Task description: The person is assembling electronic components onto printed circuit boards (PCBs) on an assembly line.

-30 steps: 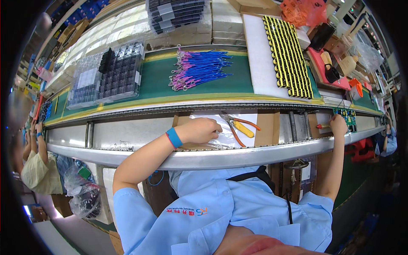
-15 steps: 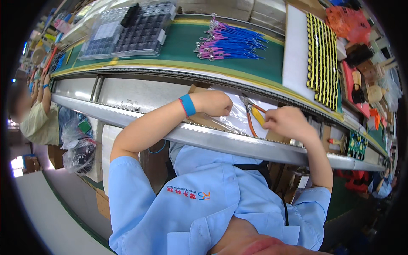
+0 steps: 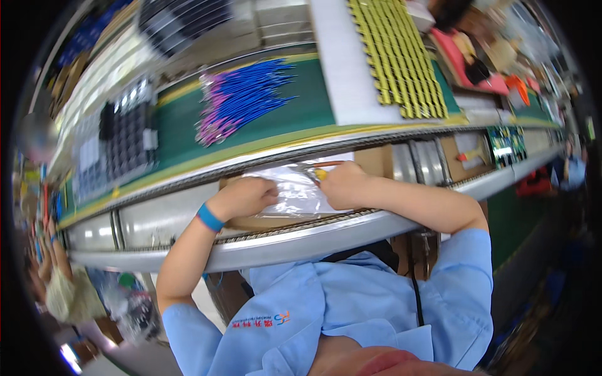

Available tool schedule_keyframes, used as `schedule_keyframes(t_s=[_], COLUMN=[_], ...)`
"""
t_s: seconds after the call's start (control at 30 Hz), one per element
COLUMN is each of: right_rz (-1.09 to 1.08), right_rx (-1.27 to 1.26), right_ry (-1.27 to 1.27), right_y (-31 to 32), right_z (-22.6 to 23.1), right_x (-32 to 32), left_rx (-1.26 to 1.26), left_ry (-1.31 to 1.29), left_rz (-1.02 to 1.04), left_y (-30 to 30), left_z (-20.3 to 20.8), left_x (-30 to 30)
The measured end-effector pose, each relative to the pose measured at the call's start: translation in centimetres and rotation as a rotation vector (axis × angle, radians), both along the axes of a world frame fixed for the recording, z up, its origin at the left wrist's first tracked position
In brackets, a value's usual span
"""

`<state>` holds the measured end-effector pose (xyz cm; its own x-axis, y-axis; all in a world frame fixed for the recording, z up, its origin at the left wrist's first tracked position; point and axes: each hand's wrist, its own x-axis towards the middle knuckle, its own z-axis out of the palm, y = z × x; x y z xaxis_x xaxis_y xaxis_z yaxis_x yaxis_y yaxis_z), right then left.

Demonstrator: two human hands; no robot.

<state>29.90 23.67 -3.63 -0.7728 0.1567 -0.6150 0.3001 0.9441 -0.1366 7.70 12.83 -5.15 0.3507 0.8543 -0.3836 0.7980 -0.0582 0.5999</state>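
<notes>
My left hand (image 3: 246,198), a blue band at its wrist, is closed at the left side of a clear plastic bag (image 3: 295,195). Its fingertips are turned away, so anything in them is hidden. My right hand (image 3: 346,185) curls over orange-handled pliers (image 3: 306,168) at the bag's right end. One orange handle shows above the fingers, and the metal jaws point left. Something yellow (image 3: 321,174) peeks out at the fingertips, mostly covered. The bag lies over white sheeting and cardboard (image 3: 375,160) in the trough between the metal rails.
Blue cords with pink ends and metal rings (image 3: 244,94) lie on the green belt (image 3: 179,122) beyond. Left of them stands a clear compartment tray (image 3: 128,141). Yellow-and-black strips (image 3: 401,62) rest on a white board (image 3: 335,69). Green circuit boards (image 3: 506,145) stand right. A metal rail (image 3: 282,241) runs before me.
The view has turned, shifting the belt and its things leftward. My right hand now covers more of the pliers and the yellow thing. My left hand stays closed beside the bag.
</notes>
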Motion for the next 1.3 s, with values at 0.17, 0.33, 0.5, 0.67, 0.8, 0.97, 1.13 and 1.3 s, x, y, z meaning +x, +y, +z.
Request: schedule_keyframes(t_s=[0.17,0.33,0.5,0.67,0.8,0.97,1.13,1.3], right_rz=[-0.018,-0.052,-0.026,0.005,-0.042,-0.146,-0.067,-0.094], right_rx=[-0.024,-0.092,-0.076,-0.012,-0.040,-0.118,-0.118,-0.140], right_ry=[-0.005,-0.023,0.063,0.011,-0.033,-0.028,0.023,0.032], right_y=[1.1,1.2,0.8,0.4,1.1,1.1,1.3,1.4], right_z=[-0.8,-0.4,-1.0,-1.4,-0.4,-0.4,-0.3,-0.1], right_x=[0.9,1.1,0.9,0.5,1.6,1.2,0.7,1.4], left_rx=[-0.029,-0.012,-0.019,-0.046,-0.007,0.064,0.014,-0.051], left_ry=[0.033,-0.012,0.033,0.114,0.026,0.096,0.047,0.005], left_rz=[-0.018,0.009,0.040,-0.015,-0.007,-0.049,-0.005,0.025], left_y=[1.0,0.4,-0.2,0.0,1.0,0.4,0.1,0.6], left_z=[0.8,0.4,0.5,0.3,-0.4,-1.0,1.1,1.5], left_x=[0.5,0.5,0.2,0.4,1.0,-0.4,-0.1,0.6])
